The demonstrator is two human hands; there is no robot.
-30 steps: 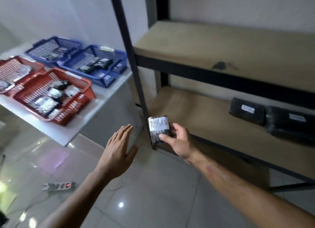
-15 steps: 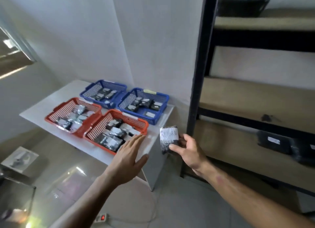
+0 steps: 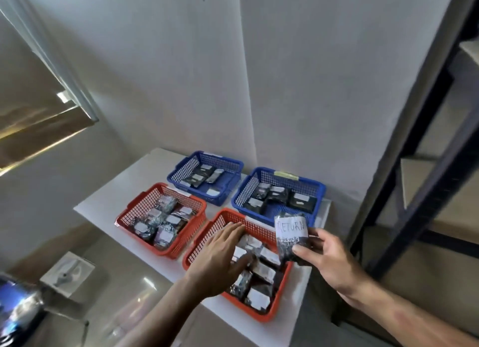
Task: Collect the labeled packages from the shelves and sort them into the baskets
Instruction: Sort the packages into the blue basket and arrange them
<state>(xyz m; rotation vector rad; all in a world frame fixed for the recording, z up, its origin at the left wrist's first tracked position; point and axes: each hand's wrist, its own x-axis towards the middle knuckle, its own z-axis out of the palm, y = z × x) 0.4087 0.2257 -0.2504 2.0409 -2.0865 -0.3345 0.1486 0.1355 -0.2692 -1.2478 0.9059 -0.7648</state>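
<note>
My right hand (image 3: 328, 258) holds a small dark package (image 3: 291, 236) whose white label reads RETURN, upright over the gap between the near red basket (image 3: 199, 245) and the right blue basket (image 3: 320, 191). My left hand (image 3: 220, 256) is flat with straight fingers over the near red basket, holding nothing. A second red basket (image 3: 129, 214) and a second blue basket (image 3: 178, 174) stand further left. All the baskets hold several labelled packages.
The baskets stand on a white table (image 3: 114, 199) against the wall. A black metal shelf frame (image 3: 414, 186) with wooden boards rises at the right. A white box (image 3: 66, 272) lies on the tiled floor at the lower left.
The view has swung from the shelf to the table. Both hands have travelled left and forward with the package, from beside the shelf post to above the near red basket.
</note>
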